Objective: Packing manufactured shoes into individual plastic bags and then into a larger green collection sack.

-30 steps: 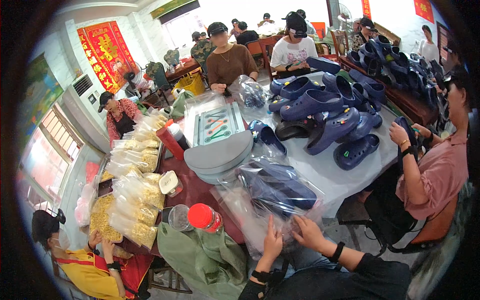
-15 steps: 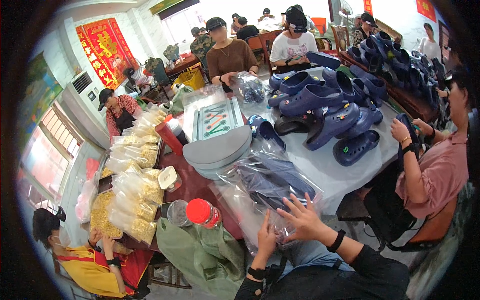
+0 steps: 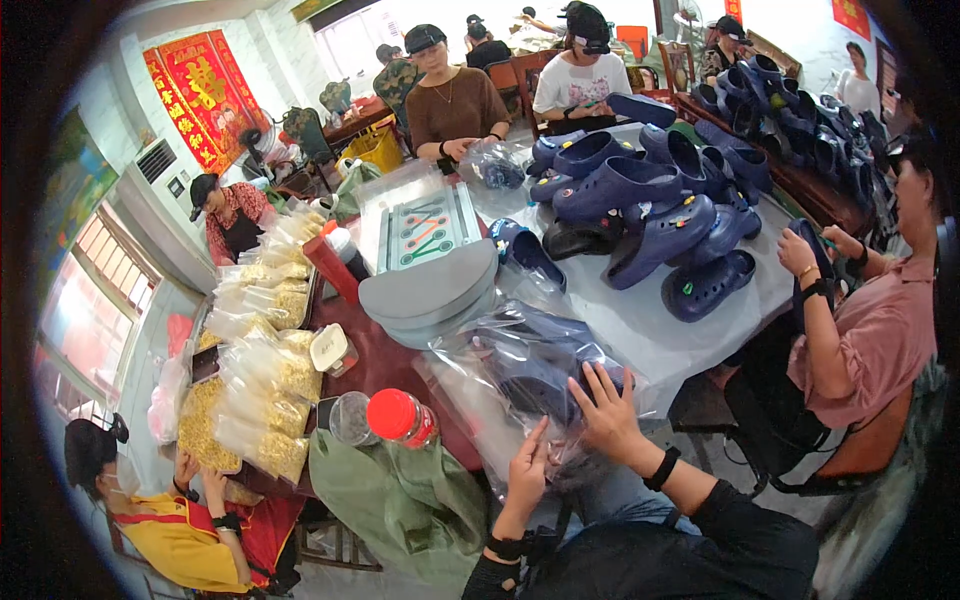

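Spreading across the pale-covered surface [image 3: 650, 330]: a big heap of navy clogs [image 3: 650, 200] toward the far side. Lying at the near edge: a clear plastic bag [image 3: 520, 350] with dark navy clogs inside, partly overhanging. Sitting just left of the bag: a stack of grey insoles [image 3: 430, 290], and nearer, a red-capped bottle [image 3: 400, 418]. Pressing flat on the bag: right hand [image 3: 605, 410], fingers [image 3: 590, 385] splayed open, gripping nothing. Pinching the bag's near edge: left hand [image 3: 527, 470], fingers curled.

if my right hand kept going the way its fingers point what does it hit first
Probably the dark blue clogs inside the clear plastic bag that the right hand already rests on; depth is hard to judge.
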